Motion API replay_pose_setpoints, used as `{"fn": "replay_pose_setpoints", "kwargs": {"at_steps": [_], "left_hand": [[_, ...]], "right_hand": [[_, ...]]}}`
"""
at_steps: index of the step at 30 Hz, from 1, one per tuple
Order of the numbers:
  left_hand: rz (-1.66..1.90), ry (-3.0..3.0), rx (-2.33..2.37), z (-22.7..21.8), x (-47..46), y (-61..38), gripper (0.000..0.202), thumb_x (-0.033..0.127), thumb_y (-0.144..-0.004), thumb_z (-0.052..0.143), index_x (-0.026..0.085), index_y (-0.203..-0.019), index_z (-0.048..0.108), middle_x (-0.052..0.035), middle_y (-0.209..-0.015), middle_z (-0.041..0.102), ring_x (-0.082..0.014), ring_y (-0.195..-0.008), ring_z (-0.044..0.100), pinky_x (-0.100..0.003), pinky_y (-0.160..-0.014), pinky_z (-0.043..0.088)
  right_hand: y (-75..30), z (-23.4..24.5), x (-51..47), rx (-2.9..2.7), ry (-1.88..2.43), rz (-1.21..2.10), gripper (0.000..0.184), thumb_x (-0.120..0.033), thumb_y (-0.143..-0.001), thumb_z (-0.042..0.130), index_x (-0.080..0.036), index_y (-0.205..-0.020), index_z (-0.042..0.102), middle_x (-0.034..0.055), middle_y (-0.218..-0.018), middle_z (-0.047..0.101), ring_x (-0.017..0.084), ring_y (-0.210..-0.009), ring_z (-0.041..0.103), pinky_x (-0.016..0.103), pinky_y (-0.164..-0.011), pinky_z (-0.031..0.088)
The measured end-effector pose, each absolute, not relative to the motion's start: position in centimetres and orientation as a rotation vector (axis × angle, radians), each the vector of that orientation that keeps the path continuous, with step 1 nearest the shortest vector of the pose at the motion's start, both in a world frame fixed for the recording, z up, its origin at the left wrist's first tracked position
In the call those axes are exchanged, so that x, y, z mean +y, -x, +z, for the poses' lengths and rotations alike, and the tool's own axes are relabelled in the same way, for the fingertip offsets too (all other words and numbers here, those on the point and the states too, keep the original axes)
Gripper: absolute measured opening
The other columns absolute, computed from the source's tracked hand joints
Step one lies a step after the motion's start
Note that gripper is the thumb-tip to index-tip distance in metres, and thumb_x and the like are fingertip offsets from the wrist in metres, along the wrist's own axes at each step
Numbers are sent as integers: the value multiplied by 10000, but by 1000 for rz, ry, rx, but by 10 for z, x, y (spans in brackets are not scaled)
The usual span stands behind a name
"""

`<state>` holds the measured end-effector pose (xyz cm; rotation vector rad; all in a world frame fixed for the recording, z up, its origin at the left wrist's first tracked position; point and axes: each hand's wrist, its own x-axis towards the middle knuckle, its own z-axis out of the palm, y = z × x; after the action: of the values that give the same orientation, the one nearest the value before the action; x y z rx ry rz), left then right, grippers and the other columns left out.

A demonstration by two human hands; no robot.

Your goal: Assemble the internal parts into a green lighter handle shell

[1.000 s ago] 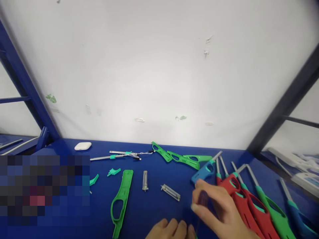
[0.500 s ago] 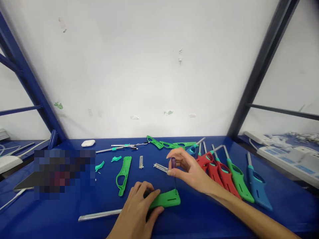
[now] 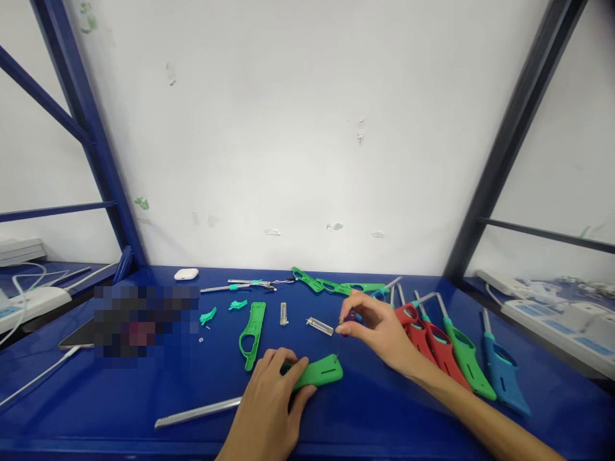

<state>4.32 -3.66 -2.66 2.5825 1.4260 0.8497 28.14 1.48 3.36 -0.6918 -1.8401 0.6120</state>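
A green gas lighter [image 3: 321, 372] lies near the front of the blue table, its metal tube [image 3: 196, 414] reaching out to the left. Over its handle my left hand [image 3: 271, 397] is closed, thumb and fingers gripping both sides. My right hand [image 3: 377, 326] pinches the dark purple handle of a screwdriver [image 3: 352, 315]. The thin shaft points down to the lighter's handle end; whether the tip touches is hard to see. Just beyond lie a clear fuel tank [image 3: 319, 326], another clear tank [image 3: 283, 314] and a loose green handle half [image 3: 252, 334].
On the right, several red, green and blue lighters [image 3: 504, 378] lie in a row. Further back are green handle shells [image 3: 331, 287] and metal tubes with wires [image 3: 250, 283]. Teal trigger pieces [image 3: 208, 315], a white earphone case [image 3: 186, 274] and a blurred dark device [image 3: 79, 331] sit leftward.
The screwdriver's handle has tipped from nearly upright toward a slant, and my right hand has turned with it. My left hand still grips the lighter. The whole view has shifted slightly.
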Motion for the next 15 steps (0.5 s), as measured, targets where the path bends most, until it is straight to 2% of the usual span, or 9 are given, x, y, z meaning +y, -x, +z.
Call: {"fn": "replay_pose_setpoints", "kwargs": {"at_steps": [5,10,15], "left_hand": [[868,-2614,1412,-26,-38,-43,323,235,-1023,526,212,-1303,686,-104,-1165,661,-263,-1063,642,-448,-931,598],[876,-2666,1420,-31,-41,-43,393,204,-992,496,184,-1354,649,-139,-1213,651,-289,-1088,648,-484,-950,600],[848,-2718,1401,-34,-41,-44,422,180,-990,470,175,-1383,627,-143,-1236,658,-289,-1094,658,-476,-953,601]], "right_hand": [[-294,39,19,-1812,728,506,266,-417,-1011,720,-161,-968,663,10,-907,663,161,-762,656,319,-706,586],[-311,37,34,-1734,853,334,233,-388,-1040,687,-159,-1074,658,40,-1020,679,187,-849,681,343,-744,601],[-306,18,44,-2018,922,220,225,-378,-1041,688,-163,-973,688,36,-990,699,196,-890,686,384,-829,594]]}}
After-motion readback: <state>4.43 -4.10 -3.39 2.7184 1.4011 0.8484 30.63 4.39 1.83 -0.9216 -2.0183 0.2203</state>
